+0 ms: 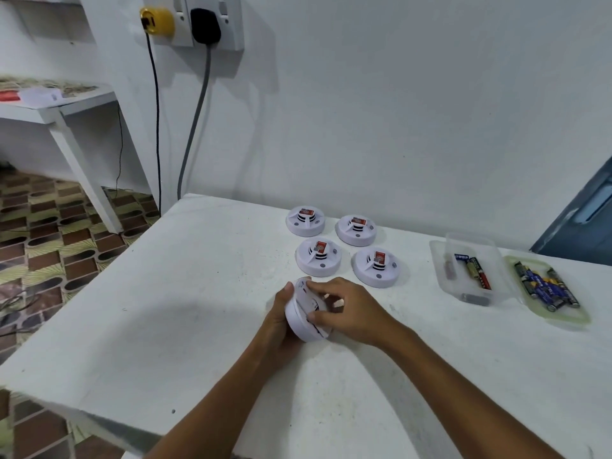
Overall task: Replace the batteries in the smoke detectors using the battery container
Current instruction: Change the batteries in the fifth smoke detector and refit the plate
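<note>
I see a white table pushed against a white wall, patterned floor tiles beyond its left edge. Near the middle, my left hand cups a tilted white smoke detector from behind, while my right hand curls its fingers over the front. Four more detectors sit toward the back edge; the clear battery container lies open near the right edge.

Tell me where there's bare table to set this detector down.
Free: the wide stretch left of your left hand out to the table edge, and the near strip between your forearms. Crowded: the four detectors behind, battery container and lid on the right.
</note>
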### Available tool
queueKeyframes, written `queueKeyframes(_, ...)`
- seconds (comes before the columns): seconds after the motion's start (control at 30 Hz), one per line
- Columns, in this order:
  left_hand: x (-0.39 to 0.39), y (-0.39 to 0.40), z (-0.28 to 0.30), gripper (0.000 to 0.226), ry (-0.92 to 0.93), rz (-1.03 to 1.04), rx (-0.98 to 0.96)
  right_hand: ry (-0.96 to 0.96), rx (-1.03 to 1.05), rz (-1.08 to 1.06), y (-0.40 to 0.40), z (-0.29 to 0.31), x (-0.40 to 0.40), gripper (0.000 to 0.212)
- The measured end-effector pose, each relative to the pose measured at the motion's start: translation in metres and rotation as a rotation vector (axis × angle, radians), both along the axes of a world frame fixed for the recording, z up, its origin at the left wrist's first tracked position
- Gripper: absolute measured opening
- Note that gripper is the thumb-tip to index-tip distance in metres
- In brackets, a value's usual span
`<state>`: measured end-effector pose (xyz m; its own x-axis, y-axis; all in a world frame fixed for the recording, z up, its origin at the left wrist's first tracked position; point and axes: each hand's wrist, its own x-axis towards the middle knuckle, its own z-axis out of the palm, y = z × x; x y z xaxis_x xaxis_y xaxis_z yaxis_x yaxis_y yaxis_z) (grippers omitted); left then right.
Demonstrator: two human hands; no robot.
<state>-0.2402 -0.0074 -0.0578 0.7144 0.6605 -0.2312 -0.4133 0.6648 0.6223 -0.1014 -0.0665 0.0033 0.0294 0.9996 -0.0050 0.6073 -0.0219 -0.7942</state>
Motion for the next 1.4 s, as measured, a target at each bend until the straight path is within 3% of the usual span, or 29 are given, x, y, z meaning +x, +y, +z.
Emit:
queueKeyframes(0.17, 0.001, 0.004, 0.001, 0.099, -0.007, -0.014, -0.052, -0.038, -0.038, 0.011, 0.007, 0.008, 0.004, 0.068)
queueKeyframes(0.33, 0.002, 0.006, 0.003, 0.077, 0.074, -0.025, -0.111, -0.111, -0.067, 0.019, 0.012, 0.016, 0.002, 0.072)
queueKeyframes(0.57, 0.001, 0.003, 0.009, 0.068, 0.114, 0.021, -0.071, -0.227, -0.066, 0.021, 0.012, 0.014, -0.006, 0.073)
queueKeyframes(0.7, 0.005, 0.007, 0.015, 0.054, 0.139, 0.1, -0.206, -0.424, 0.009, 0.054, 0.012, 0.019, -0.002, 0.072)
queueKeyframes(0.83, 0.005, 0.006, 0.014, 0.059, 0.066, 0.124, -0.276, -0.332, 0.017, 0.033, 0.011, 0.025, 0.003, 0.068)
queueKeyframes(1.0, 0.004, 0.009, 0.013, 0.063, 0.04, 0.072, -0.331, 0.081, -0.072, 0.021, 0.024, 0.022, 0.013, 0.039)
queueKeyframes(1.1, 0.003, 0.01, 0.016, 0.068, -0.003, 0.064, -0.406, 0.237, -0.158, 0.026, 0.025, 0.023, 0.02, 0.038)
queueKeyframes(1.17, 0.004, 0.009, 0.017, 0.066, -0.001, 0.067, -0.396, 0.252, -0.146, 0.024, 0.027, 0.028, 0.025, 0.039)
queueKeyframes(1.27, 0.001, 0.009, 0.019, 0.06, 0.08, 0.04, -0.287, 0.235, -0.129, 0.058, 0.039, 0.043, 0.032, 0.024)
queueKeyframes(1.4, 0.004, 0.013, 0.025, 0.063, 0.169, -0.011, -0.295, 0.103, -0.26, 0.264, 0.059, 0.056, 0.027, 0.008)
